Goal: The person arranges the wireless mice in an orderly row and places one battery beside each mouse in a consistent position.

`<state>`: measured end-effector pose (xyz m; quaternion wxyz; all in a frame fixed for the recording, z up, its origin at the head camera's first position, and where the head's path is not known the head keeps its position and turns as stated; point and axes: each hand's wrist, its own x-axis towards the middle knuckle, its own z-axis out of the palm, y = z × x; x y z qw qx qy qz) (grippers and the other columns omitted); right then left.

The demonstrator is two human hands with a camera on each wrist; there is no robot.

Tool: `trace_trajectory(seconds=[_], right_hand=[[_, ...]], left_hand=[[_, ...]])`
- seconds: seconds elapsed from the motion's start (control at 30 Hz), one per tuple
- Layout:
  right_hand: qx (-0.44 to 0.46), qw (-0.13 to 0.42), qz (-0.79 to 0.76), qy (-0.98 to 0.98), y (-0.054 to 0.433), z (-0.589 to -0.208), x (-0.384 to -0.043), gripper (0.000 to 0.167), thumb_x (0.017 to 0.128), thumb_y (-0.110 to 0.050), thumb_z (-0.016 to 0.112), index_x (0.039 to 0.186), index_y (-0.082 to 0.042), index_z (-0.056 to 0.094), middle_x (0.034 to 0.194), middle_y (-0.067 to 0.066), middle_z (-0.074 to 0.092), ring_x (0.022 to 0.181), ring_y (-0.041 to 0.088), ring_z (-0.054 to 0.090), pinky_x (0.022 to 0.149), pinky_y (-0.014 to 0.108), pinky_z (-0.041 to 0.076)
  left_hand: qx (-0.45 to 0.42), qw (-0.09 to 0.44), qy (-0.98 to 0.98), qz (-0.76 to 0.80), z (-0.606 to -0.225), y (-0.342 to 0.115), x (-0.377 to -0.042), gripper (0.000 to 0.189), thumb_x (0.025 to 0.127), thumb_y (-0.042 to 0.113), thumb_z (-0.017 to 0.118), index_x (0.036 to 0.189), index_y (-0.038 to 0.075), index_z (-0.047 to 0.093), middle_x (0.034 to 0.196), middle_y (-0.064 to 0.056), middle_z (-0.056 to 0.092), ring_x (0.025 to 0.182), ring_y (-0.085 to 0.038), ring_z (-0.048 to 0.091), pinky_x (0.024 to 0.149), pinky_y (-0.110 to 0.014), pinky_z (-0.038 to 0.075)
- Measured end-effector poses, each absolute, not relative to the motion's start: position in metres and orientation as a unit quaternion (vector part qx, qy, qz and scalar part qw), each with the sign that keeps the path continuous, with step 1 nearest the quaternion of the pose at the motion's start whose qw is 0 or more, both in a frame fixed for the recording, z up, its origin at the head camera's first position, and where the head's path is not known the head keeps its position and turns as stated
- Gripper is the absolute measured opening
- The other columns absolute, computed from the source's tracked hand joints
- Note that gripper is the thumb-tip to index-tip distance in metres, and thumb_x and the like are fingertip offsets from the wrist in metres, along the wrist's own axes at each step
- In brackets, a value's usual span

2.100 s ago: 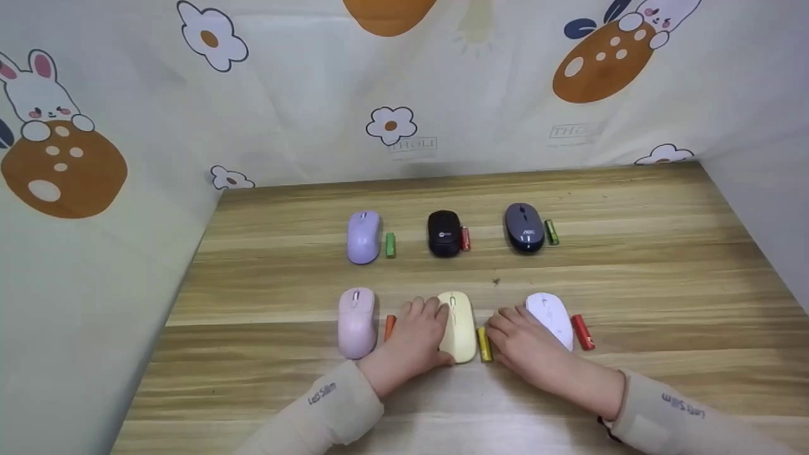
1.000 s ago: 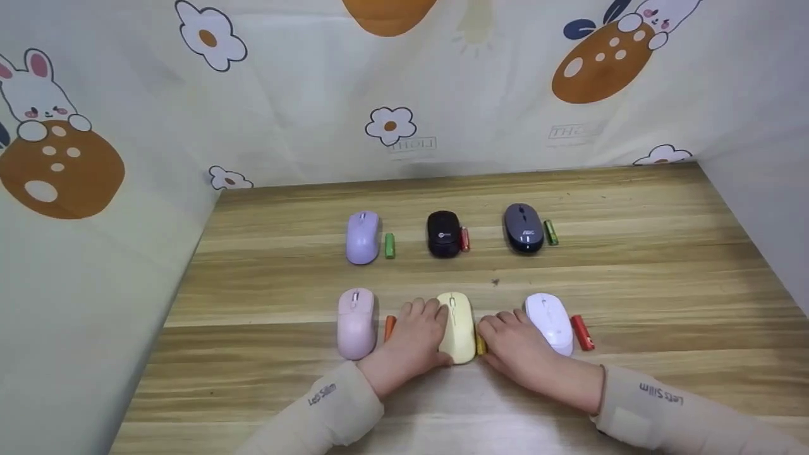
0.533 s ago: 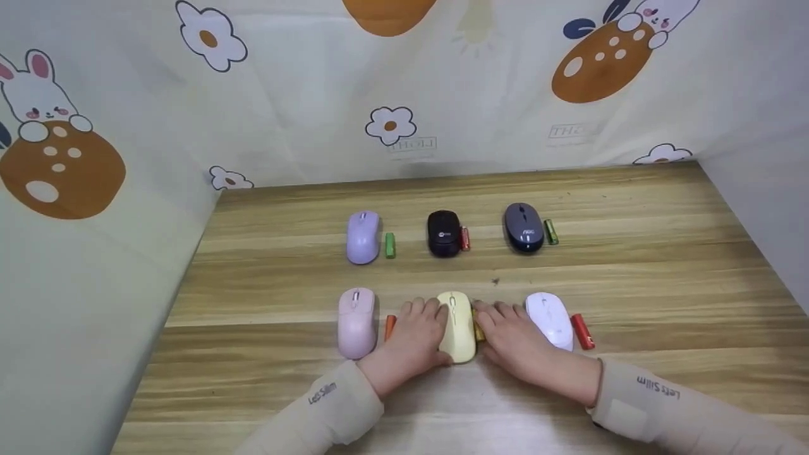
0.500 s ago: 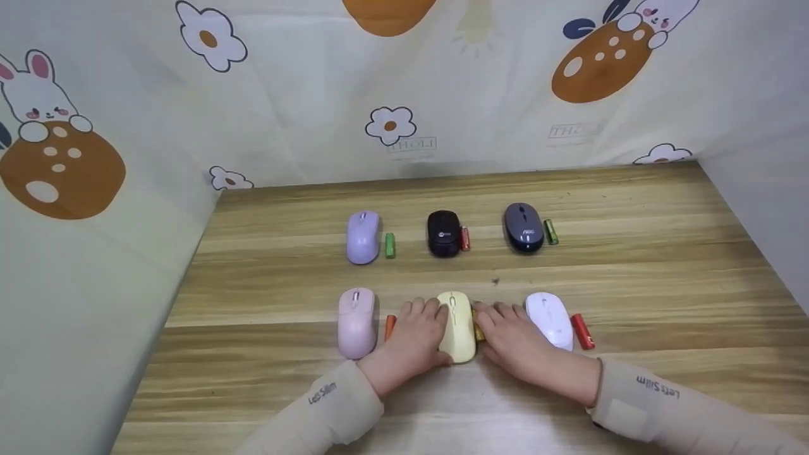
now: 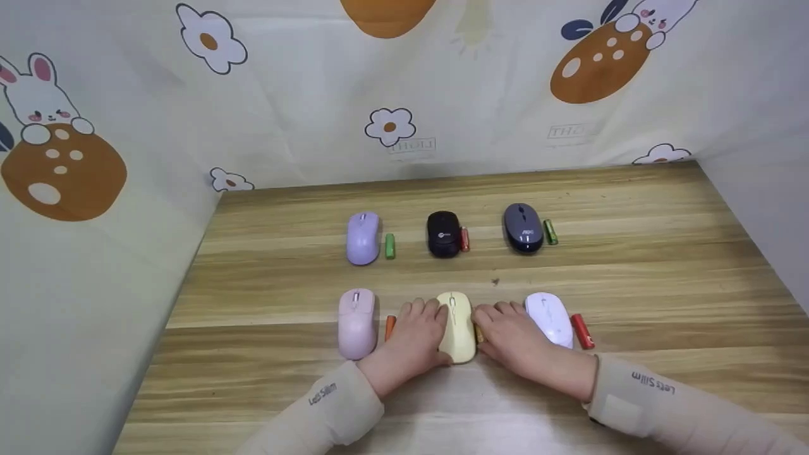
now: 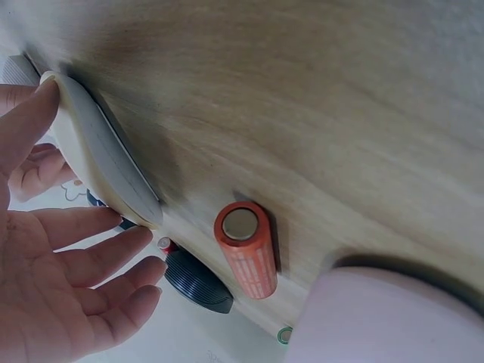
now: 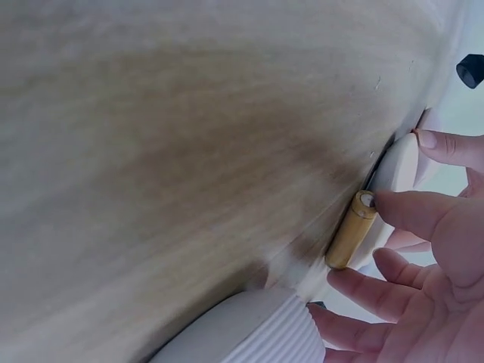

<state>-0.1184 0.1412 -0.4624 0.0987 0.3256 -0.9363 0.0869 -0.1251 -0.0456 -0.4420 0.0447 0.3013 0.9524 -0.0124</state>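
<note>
In the head view my left hand (image 5: 407, 335) lies over the left side of a pale yellow computer mouse (image 5: 461, 332). The left wrist view has the thumb at one end of this mouse (image 6: 94, 144) and the index fingertip near the other, pinching it lengthwise; the other fingers are spread. Just right of the mouse, my right hand (image 5: 515, 335) pinches a yellow battery (image 7: 352, 234) between thumb and finger at its two ends. The battery lies lengthwise along the mouse's right side, mostly hidden from the head camera.
Front row: a pink mouse (image 5: 356, 325), an orange battery (image 6: 249, 257), a white mouse (image 5: 548, 316) and a red battery (image 5: 583, 332). Behind: a lilac mouse (image 5: 363, 239) with a green battery (image 5: 390, 246), a black mouse (image 5: 444, 235) with a red one, a dark grey mouse (image 5: 523, 229) with a green one.
My right hand has shifted left and reached the yellow battery, which now sits closer to the yellow mouse. The left hand has stayed in place on the mouse.
</note>
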Motion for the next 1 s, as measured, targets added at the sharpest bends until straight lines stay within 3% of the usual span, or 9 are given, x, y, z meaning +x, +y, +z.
trace_trajectory(seconds=[0.67, 1.0], right_hand=[[0.297, 0.087, 0.097, -0.946, 0.143, -0.459, -0.115, 0.043, 0.067, -0.021, 0.075, 0.102, -0.004, 0.058, 0.094, 0.011, 0.065, 0.080, 0.030, 0.056, 0.073, 0.045, 0.043], [0.278, 0.034, 0.092, -0.956, 0.145, -0.449, -0.113, 0.055, 0.070, -0.026, 0.076, 0.114, -0.002, 0.055, 0.100, 0.015, 0.063, 0.090, 0.035, 0.056, 0.080, 0.050, 0.042]], left_hand=[[0.306, 0.036, 0.951, -0.014, -0.440, -0.048, -0.125, 0.078, 0.067, 0.048, 0.073, 0.124, -0.001, 0.051, 0.114, -0.010, 0.054, 0.097, -0.023, 0.046, 0.082, -0.034, 0.037], [0.298, 0.035, 0.954, -0.003, -0.437, -0.049, -0.125, 0.079, 0.066, 0.047, 0.075, 0.124, -0.001, 0.051, 0.115, -0.011, 0.053, 0.099, -0.024, 0.046, 0.082, -0.035, 0.037]])
